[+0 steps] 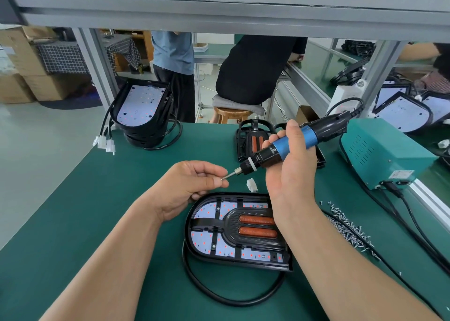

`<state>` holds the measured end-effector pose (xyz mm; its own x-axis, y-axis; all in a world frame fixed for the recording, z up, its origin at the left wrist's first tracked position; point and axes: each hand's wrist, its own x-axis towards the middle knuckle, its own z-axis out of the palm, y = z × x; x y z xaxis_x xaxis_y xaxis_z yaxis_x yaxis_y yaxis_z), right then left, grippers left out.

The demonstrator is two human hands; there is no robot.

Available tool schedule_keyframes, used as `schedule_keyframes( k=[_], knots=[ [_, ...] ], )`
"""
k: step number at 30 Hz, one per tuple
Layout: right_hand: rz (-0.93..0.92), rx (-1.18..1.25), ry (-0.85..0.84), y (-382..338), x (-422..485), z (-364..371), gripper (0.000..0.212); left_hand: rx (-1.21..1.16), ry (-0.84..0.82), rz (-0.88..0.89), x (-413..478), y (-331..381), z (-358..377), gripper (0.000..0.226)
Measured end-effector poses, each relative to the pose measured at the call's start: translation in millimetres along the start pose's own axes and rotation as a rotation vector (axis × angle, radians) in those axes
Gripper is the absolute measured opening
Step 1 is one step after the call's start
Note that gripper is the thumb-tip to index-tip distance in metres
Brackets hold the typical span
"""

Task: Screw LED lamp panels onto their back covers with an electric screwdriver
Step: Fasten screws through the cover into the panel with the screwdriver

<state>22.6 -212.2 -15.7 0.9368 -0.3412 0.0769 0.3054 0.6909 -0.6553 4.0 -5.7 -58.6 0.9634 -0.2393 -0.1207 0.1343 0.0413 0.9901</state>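
The left hand [192, 187] pinches thumb and forefinger on the bit tip [231, 174], probably seating a screw there, though it is too small to make out. The right hand [289, 165] is wrapped round the electric screwdriver [292, 143], held tilted above the tabletop [97, 211]. The screw should sit square on the bit before lowering. The LED panel [207, 241] lies in its back cover [186, 225] just below, with loose screws [350, 228] to its right.

You're on a factory assembly floor: a green-topped bench [73, 223] under an aluminium frame [219, 16], a stack of lamps [143, 111], loose screws [348, 228] heaped beside you, a power box [382, 150], cartons [22, 60] piled at the left, and other workers [255, 70] at the next line [323, 62].
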Motion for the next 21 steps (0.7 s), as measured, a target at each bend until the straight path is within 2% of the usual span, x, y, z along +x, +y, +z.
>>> schedule_keyframes(
  k=[9, 12, 17, 21],
  knots=[
    [0.068, 0.063, 0.063, -5.8, 3.7, -1.5, 0.012, -0.025, -0.05, 0.057, 0.6, -1.8, -4.4, 0.025],
    [0.067, 0.091, 0.072, -12.7, 7.9, -3.0, 0.016, 0.087, -0.011, 0.035, 0.3, -1.3, -2.2, 0.024],
    [0.041, 0.128, 0.066, -29.1, 17.4, -10.7, 0.025, 0.153, -0.075, -0.011, -3.8, 0.6, 0.1, 0.047],
    [0.014, 0.138, 0.059, -39.8, 21.1, -23.3, 0.025, 0.246, -0.132, -0.002, -6.9, 5.5, 3.6, 0.045]
  ],
)
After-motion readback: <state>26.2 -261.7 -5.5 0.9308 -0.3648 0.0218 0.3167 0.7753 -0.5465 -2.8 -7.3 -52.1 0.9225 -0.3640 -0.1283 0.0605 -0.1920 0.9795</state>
